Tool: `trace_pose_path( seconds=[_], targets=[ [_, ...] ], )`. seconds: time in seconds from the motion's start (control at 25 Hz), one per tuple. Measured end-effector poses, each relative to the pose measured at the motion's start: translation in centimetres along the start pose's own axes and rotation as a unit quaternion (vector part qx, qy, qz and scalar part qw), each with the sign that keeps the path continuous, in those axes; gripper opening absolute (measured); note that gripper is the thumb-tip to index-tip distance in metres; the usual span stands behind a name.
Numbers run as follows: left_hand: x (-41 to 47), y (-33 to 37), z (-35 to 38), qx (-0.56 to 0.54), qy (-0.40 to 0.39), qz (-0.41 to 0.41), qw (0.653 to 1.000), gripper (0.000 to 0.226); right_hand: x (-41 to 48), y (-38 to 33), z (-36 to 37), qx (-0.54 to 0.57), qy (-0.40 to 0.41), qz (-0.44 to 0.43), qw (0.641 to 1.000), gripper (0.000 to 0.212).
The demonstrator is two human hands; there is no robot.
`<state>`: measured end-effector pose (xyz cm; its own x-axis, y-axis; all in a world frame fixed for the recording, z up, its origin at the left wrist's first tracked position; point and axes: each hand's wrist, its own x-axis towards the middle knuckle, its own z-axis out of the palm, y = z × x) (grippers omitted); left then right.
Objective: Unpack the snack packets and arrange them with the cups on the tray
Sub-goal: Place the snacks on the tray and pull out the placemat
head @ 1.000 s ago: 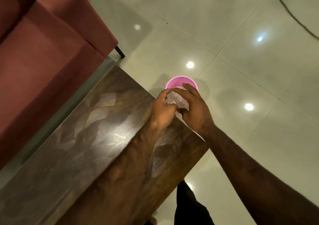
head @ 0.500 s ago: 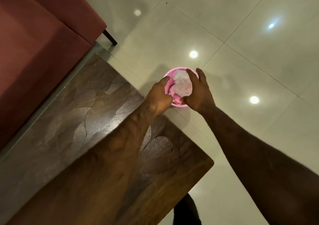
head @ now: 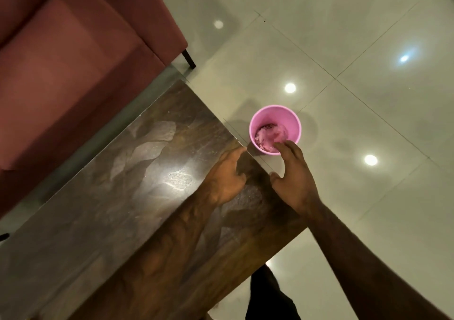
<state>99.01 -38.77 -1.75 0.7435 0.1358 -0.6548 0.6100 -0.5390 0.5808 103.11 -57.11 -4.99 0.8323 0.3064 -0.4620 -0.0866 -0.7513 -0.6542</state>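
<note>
A pink bin (head: pixel 275 120) stands on the floor just past the table's corner, with crumpled clear wrapping (head: pixel 270 135) lying inside it. My left hand (head: pixel 227 179) hovers over the table corner, fingers apart and empty. My right hand (head: pixel 293 179) is beside it, fingers spread, its fingertips just in front of the bin's near rim and holding nothing. No snack packets, cups or tray are in view.
A dark wooden table (head: pixel 122 209) fills the lower left. A reddish sofa (head: pixel 73 61) sits at the upper left, its black leg (head: pixel 189 59) on the floor. Glossy pale floor tiles (head: pixel 344 49) reflect ceiling lights. A dark trouser leg (head: pixel 267 295) shows below the table edge.
Both hands held crumpled clear wrapping over the pink bin, then let it fall in. Now they have drawn back toward the table corner, empty and with fingers apart.
</note>
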Motion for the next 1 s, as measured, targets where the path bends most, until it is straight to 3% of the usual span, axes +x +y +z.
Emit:
trace_pose_path(
  seconds=[0.32, 0.52, 0.76, 1.0],
  targets=[
    [-8.1, -4.5, -3.6, -0.048, 0.064, 0.002, 0.997, 0.066, -4.0, -7.3, 3.5, -0.045, -0.047, -0.079, 0.995, 0.068],
    [-15.7, -12.2, -6.6, -0.081, 0.127, -0.028, 0.988, 0.063, -9.0, -13.8, 9.4, -0.072, -0.129, -0.144, 0.978, 0.066],
    [-28.6, -24.0, -8.2, -0.127, 0.24, -0.092, 0.958, 0.063, -17.6, -22.0, 20.2, -0.132, -0.247, -0.257, 0.925, 0.062],
    [-38.0, -34.0, -7.7, -0.133, 0.287, -0.104, 0.943, 0.063, -26.0, -26.2, 30.8, -0.185, -0.297, -0.316, 0.882, 0.057]
  ],
)
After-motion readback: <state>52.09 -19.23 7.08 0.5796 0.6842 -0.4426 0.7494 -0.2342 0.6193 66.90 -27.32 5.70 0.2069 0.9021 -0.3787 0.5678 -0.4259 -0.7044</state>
